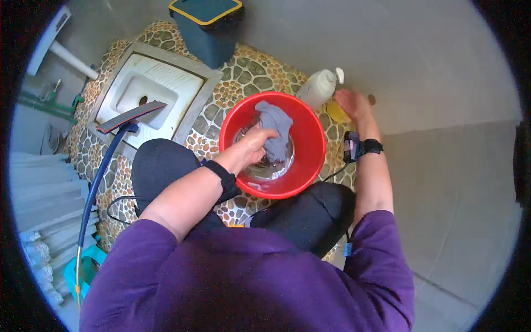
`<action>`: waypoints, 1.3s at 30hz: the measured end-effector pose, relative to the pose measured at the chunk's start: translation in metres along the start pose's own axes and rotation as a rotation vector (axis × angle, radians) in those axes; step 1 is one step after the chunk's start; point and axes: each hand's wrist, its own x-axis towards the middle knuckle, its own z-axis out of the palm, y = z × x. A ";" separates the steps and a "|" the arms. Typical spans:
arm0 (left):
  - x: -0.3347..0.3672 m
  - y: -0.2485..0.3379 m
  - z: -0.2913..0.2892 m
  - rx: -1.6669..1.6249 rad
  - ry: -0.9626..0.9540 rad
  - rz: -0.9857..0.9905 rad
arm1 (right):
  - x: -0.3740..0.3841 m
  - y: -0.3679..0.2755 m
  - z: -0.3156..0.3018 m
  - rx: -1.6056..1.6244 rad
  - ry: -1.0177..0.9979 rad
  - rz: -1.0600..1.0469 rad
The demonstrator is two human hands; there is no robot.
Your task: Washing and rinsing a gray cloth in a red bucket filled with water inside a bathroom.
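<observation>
My left hand [253, 145] reaches into a red bucket [308, 145] and is closed on a crumpled grey cloth [276, 124]. Part of the cloth hangs down toward the water [274, 170] at the bucket's bottom. Beyond the bucket's right rim is my right hand [355, 105], its fingers stretched out and nothing visibly held. Close to those fingers stands a white pump bottle [318, 88]. A yellow object [336, 112] lies between the bottle and my right wrist; its kind is unclear because it is partly hidden.
A squat toilet [180, 83] is set in the pebble-patterned floor [251, 72] at the left. Across it leans a long-handled squeegee [133, 117]. A dark bin with a yellow rim [207, 27] stands at the back. Grey wall [442, 177] bounds the right; a pale curtain [50, 205] hangs left.
</observation>
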 end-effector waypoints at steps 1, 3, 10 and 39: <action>0.002 0.000 0.000 -0.022 -0.044 -0.019 | -0.018 -0.009 -0.002 -0.036 -0.103 -0.058; 0.003 0.002 -0.011 -0.056 -0.102 -0.002 | -0.065 -0.006 0.038 -0.113 -0.164 -0.106; -0.011 -0.005 -0.001 -0.025 -0.352 -0.010 | -0.191 0.094 0.115 -1.204 -0.354 -0.673; 0.006 -0.002 -0.053 -0.148 0.021 -0.002 | -0.165 0.200 0.085 -0.466 -0.109 -0.289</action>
